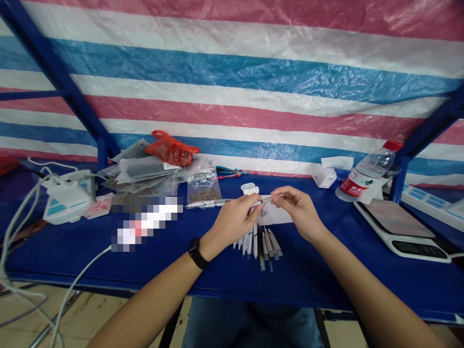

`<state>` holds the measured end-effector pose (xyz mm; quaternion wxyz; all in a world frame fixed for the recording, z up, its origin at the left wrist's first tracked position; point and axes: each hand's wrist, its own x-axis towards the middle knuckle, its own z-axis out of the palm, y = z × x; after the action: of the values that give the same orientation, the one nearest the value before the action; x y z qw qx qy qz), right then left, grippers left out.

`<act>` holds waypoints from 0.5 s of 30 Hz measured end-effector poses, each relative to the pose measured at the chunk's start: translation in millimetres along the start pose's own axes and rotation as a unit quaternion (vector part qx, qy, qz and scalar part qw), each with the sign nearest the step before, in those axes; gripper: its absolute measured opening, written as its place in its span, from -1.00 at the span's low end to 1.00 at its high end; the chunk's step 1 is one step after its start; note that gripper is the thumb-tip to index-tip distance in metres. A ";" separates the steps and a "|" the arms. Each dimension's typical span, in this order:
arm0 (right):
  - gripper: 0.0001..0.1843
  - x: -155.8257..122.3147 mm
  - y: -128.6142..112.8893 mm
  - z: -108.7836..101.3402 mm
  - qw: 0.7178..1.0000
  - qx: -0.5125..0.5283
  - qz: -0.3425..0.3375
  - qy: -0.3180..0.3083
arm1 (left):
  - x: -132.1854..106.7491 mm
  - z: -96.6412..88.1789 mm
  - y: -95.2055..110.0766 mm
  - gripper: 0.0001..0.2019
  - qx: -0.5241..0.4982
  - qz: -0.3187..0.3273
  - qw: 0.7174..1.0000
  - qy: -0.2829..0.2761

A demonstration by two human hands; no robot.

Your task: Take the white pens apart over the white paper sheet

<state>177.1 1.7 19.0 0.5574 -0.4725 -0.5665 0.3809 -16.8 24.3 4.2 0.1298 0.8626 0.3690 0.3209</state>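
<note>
Rod point(266, 199) (slim, pale) between left hand point(237, 217) and right hand point(300, 211)

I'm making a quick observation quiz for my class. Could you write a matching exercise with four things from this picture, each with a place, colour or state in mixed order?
Things
1. slim stick
2. plastic bag
3. bottle
4. scale

Descriptions
A. has a red cap
B. lies on a pile of clear bags
C. white-edged and flat-topped
D. held between the fingers of the left hand and right hand

Right pairs: 1-D, 2-B, 3-A, 4-C
</note>
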 end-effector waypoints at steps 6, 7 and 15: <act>-0.71 -0.4 -0.3 -0.3 1.000 0.012 -0.010 -0.025 | 0.1 -0.2 1.1 -0.82 0.004 0.001 1.000 -0.002; -0.71 -0.2 -0.2 -0.3 1.000 0.009 -0.003 -0.023 | 0.0 -0.1 1.0 -0.82 0.005 0.002 1.000 -0.002; -0.72 0.7 0.8 -2.4 0.999 0.011 -0.024 -0.030 | 0.3 -0.1 0.4 -0.81 0.020 0.004 1.000 -0.015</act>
<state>179.7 2.4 18.6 0.5540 -0.4412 -0.5899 0.3877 -16.5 24.3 4.6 0.1165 0.8712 0.3703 0.3006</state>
